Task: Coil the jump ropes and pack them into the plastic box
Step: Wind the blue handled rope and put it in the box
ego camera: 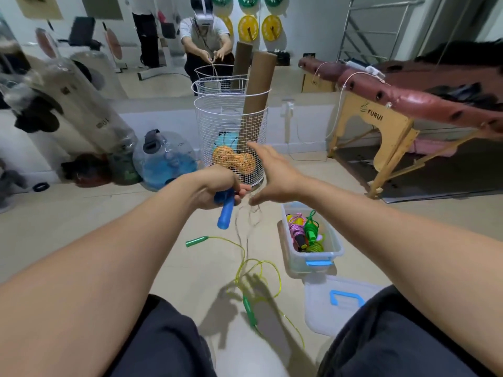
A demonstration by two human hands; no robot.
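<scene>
The left hand (217,190) grips blue handles (225,213) of a jump rope, fingers curled round them, the handles pointing down toward the floor; a thin clear cord (246,219) hangs from the fist in loose loops, blurred and hard to trace; the right hand (275,175) is held just beside the left with fingers straight and spread, palm turned inward, and the cord seems to run past its thumb, though whether it touches cannot be told.

On the tiled floor (109,227) below the hands lies a yellow-green jump rope (258,268), uncoiled; one green handle (196,241) rests to the left, the other green handle (248,307) nearer the person's knees, with the cord curling between them.

To the right of that rope stands the plastic box (313,257), clear with a blue latch, open; inside it lie coiled ropes, one pink (295,227) and one green (311,229), with a dark handle among them; the box's lid (326,308) lies on the floor nearer the person, touching or nearly touching the box.

Behind the hands stands a white wire basket (231,126) holding a cardboard tube (254,96) and an orange ball (234,159); a folding massage table (394,104) stands at the right; a mirror on the wall reflects the person.
</scene>
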